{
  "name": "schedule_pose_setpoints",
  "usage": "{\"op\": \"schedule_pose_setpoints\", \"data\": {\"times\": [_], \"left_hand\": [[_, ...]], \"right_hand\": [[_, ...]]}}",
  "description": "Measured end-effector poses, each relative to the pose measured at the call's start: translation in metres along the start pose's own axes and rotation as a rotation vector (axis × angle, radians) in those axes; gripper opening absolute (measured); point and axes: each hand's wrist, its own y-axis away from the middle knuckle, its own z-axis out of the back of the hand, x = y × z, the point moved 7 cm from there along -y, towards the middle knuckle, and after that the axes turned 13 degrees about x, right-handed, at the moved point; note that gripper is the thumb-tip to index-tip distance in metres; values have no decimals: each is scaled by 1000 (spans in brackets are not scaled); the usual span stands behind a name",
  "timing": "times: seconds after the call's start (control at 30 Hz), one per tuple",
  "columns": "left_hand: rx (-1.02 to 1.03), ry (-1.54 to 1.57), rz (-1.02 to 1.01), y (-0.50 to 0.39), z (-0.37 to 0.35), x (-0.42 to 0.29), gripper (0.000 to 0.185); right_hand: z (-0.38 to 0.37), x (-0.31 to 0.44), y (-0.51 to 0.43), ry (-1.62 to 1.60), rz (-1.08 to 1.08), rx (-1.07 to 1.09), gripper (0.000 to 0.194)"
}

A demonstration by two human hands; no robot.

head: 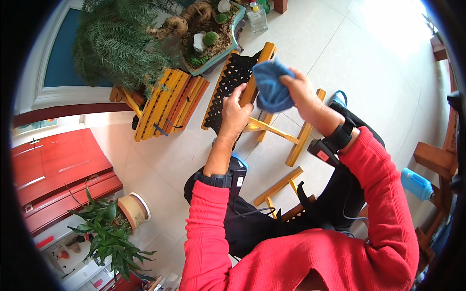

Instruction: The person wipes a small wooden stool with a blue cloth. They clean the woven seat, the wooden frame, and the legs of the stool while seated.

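A wooden folding stool (298, 145) with a black woven seat (233, 80) is tilted in front of me on the tiled floor. My left hand (236, 111) grips the stool at the near part of its seat rail, fingers over the wood. In my right hand (302, 92) is a bunched blue cloth (273, 85), held beside the upper end of the yellow-brown rail. Whether the cloth touches the rail cannot be told. Another small wooden stool (278, 185) shows between my legs, partly hidden by my black trousers.
Folded wooden stools (171, 105) lean together at the left, below a planter (218, 62) with a bonsai-like plant. A glass bottle (257, 20) stands beyond it. A potted plant (133, 212) is at lower left, a blue bottle (416, 183) at right by wooden furniture (435, 158).
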Motion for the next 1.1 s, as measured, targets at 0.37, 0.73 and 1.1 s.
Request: {"op": "schedule_pose_setpoints", "data": {"times": [0.37, 0.73, 1.1], "left_hand": [[33, 337, -36, 7, -5, -19, 54], [14, 441, 48, 8, 4, -22, 74], [-7, 371, 19, 11, 10, -34, 70]], "right_hand": [[10, 25, -21, 91, 158, -18, 50], [-30, -8, 0, 570, 138, 125, 44], [-85, -50, 50, 703, 274, 401, 44]]}}
